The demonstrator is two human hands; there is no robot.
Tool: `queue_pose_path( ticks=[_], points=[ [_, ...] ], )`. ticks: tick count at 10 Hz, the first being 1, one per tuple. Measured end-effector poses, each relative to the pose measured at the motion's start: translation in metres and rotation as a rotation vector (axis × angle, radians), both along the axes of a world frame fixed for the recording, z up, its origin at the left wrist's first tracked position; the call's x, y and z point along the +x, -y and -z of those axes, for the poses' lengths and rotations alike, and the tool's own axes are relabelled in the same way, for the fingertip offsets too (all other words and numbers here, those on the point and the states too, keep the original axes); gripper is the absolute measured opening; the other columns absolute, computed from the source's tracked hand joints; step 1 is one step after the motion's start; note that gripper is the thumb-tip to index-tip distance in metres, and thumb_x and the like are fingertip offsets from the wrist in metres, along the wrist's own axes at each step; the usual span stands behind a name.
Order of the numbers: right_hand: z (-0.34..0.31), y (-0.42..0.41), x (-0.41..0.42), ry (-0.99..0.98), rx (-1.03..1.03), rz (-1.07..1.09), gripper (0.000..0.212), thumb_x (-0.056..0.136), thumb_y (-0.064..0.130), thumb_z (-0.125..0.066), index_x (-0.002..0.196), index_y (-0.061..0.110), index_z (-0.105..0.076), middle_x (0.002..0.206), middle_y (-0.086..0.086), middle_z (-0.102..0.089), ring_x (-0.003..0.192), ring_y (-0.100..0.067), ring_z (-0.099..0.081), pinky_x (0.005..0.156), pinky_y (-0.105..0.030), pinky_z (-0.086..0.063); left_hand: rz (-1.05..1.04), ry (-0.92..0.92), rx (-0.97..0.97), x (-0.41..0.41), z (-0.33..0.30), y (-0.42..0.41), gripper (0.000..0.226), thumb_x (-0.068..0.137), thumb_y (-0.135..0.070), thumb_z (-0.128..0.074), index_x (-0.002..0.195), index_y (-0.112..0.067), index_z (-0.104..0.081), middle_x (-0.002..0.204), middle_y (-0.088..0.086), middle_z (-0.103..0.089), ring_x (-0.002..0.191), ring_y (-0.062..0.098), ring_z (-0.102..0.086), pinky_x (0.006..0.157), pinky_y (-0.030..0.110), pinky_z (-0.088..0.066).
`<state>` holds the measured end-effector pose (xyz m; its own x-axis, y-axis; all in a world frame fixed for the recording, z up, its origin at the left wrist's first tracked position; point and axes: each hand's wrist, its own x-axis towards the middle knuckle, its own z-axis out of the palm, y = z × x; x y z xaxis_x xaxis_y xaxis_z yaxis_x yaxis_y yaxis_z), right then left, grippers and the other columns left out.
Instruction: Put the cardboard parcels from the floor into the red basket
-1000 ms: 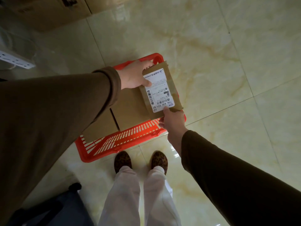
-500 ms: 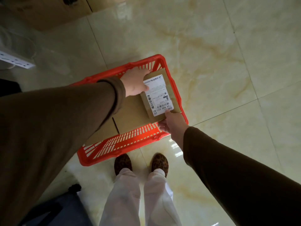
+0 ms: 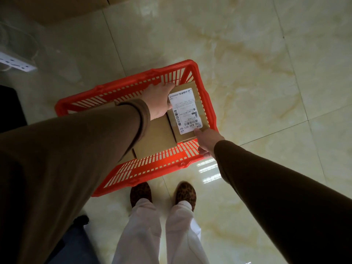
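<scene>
1. Currently, the red basket [image 3: 207, 103] stands on the tiled floor [image 3: 257, 82], directly ahead of the person's leopard-print shoes [image 3: 185, 193].
2. The labelled parcel [image 3: 187, 113], a small cardboard box, sits inside the basket at its right end, close against the right wall and the far wall.
3. The left hand [image 3: 159, 101] grips the parcel at its far-left edge, fingers curled over the top corner (the fingertips are hidden behind the box).
4. The right hand [image 3: 207, 140] holds the near-right corner of the parcel, thumb pressed on the top face just below the label; the remaining fingers reach down beside the basket's near wall.
5. A white shipping label [image 3: 185, 110] covers most of the parcel's top face. Readable text: "736 A30 021-Q2", printed along the near edge. A barcode runs along the left side and a second one sits above the code. The smaller print is too fine to read.
6. A plain parcel [image 3: 155, 134] of brown cardboard lies in the basket just left of the labelled parcel, touching it. Its left part is hidden by the left sleeve [image 3: 76, 149].
7. A white power strip [image 3: 17, 62] lies on the floor at far left, well apart from the basket.
8. Brown cardboard [image 3: 57, 8] fills the top-left corner (no legible marking).
</scene>
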<state>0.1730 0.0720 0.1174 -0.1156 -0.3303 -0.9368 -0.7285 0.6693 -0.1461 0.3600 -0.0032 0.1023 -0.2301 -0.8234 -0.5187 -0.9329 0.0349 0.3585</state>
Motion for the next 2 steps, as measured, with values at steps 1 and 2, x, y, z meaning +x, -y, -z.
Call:
queue_pose_path(
  ticks=[1,2],
  points=[
    [-0.001,-0.004,0.0,-0.073,-0.031,0.001,0.045,0.111,0.043,-0.035,0.114,0.004,-0.059,0.11,-0.018,-0.074,0.105,-0.035,-0.075,0.098,-0.048,-0.06,0.001,0.004,0.024,0.003,-0.007,-0.004,0.078,0.093,-0.025,-0.071,0.159,-0.02,-0.029,0.156,0.006,-0.044,0.14,0.032,-0.044,0.116,0.046,-0.036],
    [-0.008,-0.005,-0.001,-0.089,-0.069,0.033,0.044,0.11,0.044,-0.039,0.112,0.005,-0.06,0.107,-0.018,-0.076,0.095,-0.031,-0.078,0.091,-0.046,-0.064,-0.076,-0.06,0.031,0.012,-0.021,-0.01,0.082,0.093,-0.023,-0.07,0.161,-0.02,-0.025,0.165,0.004,-0.031,0.151,0.029,-0.029,0.123,0.045,-0.024]
  ],
)
